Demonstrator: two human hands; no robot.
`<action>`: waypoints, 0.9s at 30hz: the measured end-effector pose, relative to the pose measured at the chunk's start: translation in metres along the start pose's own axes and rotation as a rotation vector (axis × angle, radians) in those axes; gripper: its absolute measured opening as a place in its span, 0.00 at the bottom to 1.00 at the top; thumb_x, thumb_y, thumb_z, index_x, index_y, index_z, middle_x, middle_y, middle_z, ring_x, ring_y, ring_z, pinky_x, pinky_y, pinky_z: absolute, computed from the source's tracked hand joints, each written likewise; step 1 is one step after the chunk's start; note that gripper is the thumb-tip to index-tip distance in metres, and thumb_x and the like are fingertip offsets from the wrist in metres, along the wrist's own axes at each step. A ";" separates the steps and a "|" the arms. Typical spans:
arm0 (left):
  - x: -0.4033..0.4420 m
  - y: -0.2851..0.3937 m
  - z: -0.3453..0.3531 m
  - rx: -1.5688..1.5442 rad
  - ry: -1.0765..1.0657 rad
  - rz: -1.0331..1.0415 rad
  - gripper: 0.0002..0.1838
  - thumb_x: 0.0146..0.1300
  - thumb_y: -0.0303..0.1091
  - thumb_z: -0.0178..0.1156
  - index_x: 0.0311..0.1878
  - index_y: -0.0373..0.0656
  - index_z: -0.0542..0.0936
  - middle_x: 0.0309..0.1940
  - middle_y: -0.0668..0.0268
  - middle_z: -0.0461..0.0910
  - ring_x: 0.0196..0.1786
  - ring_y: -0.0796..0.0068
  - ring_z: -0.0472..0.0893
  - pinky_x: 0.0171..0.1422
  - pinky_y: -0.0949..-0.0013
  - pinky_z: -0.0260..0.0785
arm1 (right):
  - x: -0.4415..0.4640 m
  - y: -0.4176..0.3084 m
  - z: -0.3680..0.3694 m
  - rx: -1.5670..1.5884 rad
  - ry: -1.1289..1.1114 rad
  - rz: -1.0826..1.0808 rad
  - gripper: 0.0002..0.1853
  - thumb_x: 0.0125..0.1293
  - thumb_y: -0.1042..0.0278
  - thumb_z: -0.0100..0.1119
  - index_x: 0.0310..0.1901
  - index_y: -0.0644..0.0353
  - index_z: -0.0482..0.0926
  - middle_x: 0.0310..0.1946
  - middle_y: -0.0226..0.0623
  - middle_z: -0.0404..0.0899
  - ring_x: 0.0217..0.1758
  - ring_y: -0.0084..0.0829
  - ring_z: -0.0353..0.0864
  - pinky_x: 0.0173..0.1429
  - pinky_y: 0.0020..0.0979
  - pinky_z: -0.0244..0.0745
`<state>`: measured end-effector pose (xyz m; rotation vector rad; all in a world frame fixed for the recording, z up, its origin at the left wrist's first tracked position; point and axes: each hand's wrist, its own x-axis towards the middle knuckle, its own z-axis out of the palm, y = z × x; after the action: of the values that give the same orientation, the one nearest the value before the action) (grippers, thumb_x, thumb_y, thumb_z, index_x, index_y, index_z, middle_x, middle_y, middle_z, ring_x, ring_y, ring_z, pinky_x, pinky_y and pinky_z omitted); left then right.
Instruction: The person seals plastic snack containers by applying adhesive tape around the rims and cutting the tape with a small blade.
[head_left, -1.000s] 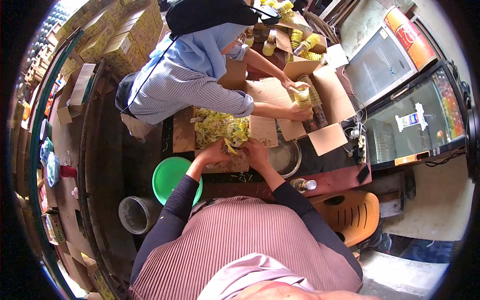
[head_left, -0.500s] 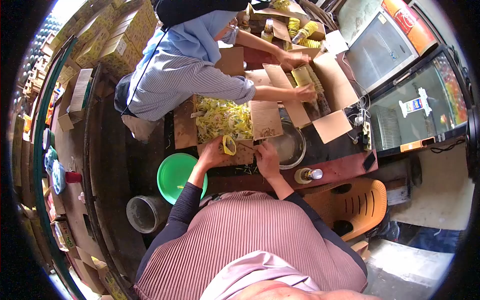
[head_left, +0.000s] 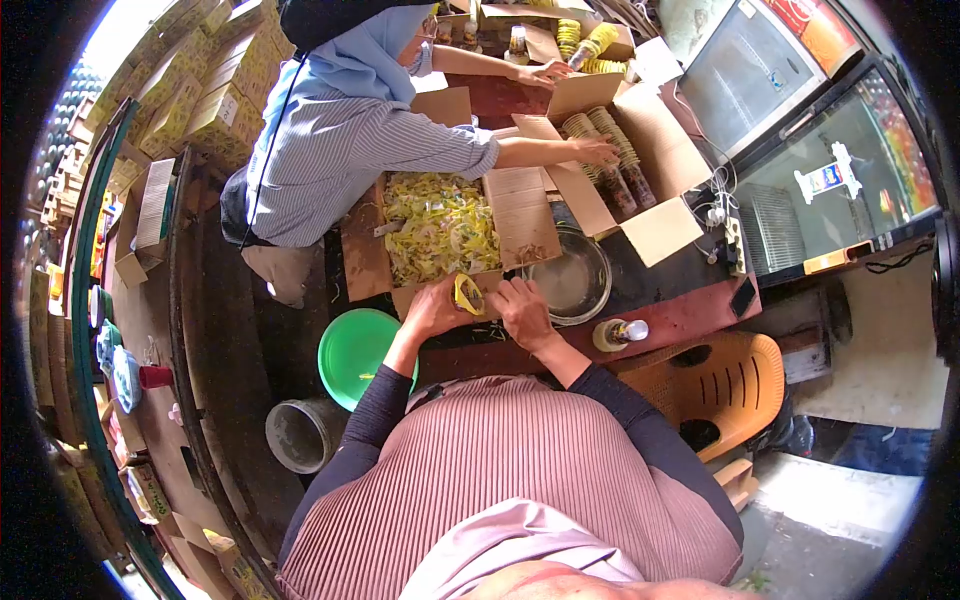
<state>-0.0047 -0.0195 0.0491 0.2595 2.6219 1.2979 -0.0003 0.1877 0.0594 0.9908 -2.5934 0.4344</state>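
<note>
My left hand [head_left: 433, 308] is closed around a small yellow-rimmed piece [head_left: 467, 294] with a dark middle, held at the front edge of a cardboard box. Just to its right, my right hand [head_left: 522, 312] has its fingers pinched together; whatever they may hold is hidden. Behind both hands the open cardboard box [head_left: 368, 262] is full of thin yellow-and-white strips [head_left: 440, 225]. A round metal basin [head_left: 600, 292] sits right of my right hand, partly under a box flap. Below and left of my left hand is a green plastic basin [head_left: 345, 355].
Across the table a co-worker [head_left: 330, 150] reaches into another open carton [head_left: 665, 150] holding stacked rows [head_left: 612, 150]. A bottle [head_left: 615, 335] and a phone [head_left: 743, 296] lie near the table's front. An orange chair [head_left: 735, 390] stands right, a grey bucket [head_left: 300, 435] left.
My right hand has moved slightly left, closer to the yellow-rimmed piece, which has turned. The co-worker's yellow roll has left their hands, and one of their hands now reaches toward the back.
</note>
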 end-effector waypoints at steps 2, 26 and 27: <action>0.000 0.001 -0.001 0.017 -0.035 -0.029 0.31 0.37 0.44 0.74 0.48 0.44 0.76 0.39 0.52 0.82 0.44 0.48 0.81 0.45 0.52 0.72 | 0.001 0.000 -0.001 0.000 -0.014 -0.022 0.06 0.53 0.69 0.55 0.33 0.54 0.79 0.34 0.30 0.75 0.42 0.32 0.75 0.44 0.35 0.68; 0.010 -0.027 0.002 -0.496 -0.134 -0.119 0.26 0.45 0.29 0.69 0.50 0.34 0.76 0.39 0.64 0.82 0.41 0.77 0.78 0.47 0.69 0.73 | 0.012 -0.002 0.010 0.096 0.020 0.126 0.08 0.51 0.70 0.60 0.35 0.55 0.79 0.38 0.33 0.75 0.45 0.34 0.76 0.42 0.35 0.68; 0.008 -0.027 0.005 -0.536 -0.088 -0.126 0.26 0.46 0.30 0.69 0.50 0.34 0.76 0.39 0.64 0.82 0.41 0.77 0.78 0.48 0.69 0.73 | 0.010 -0.002 0.016 0.185 0.019 0.204 0.09 0.52 0.71 0.60 0.37 0.55 0.80 0.39 0.35 0.75 0.46 0.37 0.76 0.44 0.38 0.69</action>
<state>-0.0127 -0.0298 0.0242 0.0601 2.0789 1.8224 -0.0092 0.1743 0.0492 0.7744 -2.6855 0.7433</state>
